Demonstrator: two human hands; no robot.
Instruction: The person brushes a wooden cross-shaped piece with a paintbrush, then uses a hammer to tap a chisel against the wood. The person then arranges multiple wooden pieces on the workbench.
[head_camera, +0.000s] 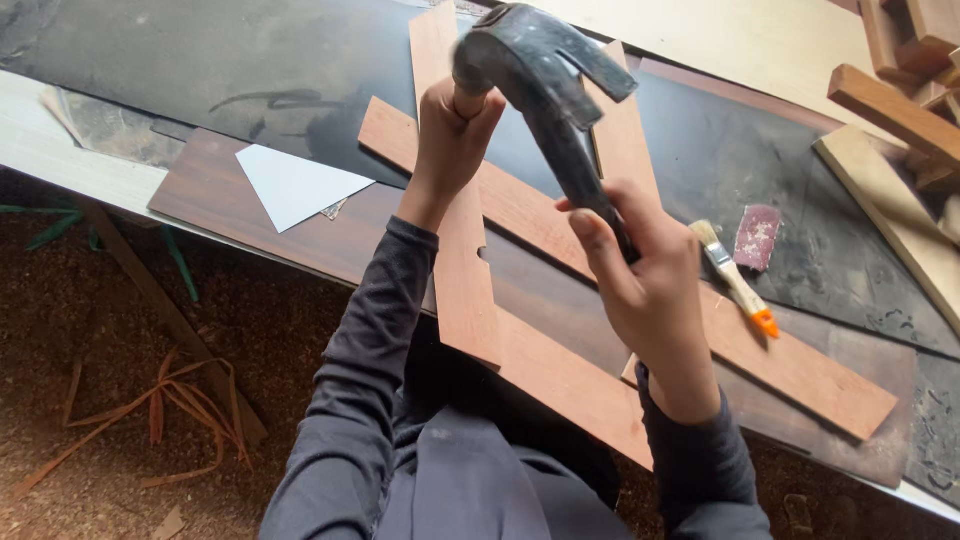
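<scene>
A dark, scuffed table (250, 60) spans the view under soft daylight. Below its pale edge lies a floor (60, 330) of reddish sawdust with curled wood shavings (160, 410). Stacked timber offcuts (900, 90) sit at the far right corner.

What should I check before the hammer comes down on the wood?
1. Grip on the hammer: right hand wraps the handle. Ok.
2. Left hand out of the way: it sits right under the raised head. Not ok.
3. Wooden strips lying flat: crossed on the dark bench. Ok.
4. Nail or peg in place: hidden by the left hand. Cannot tell.
5. Paintbrush clear of the strike: off to the side. Ok.
</scene>
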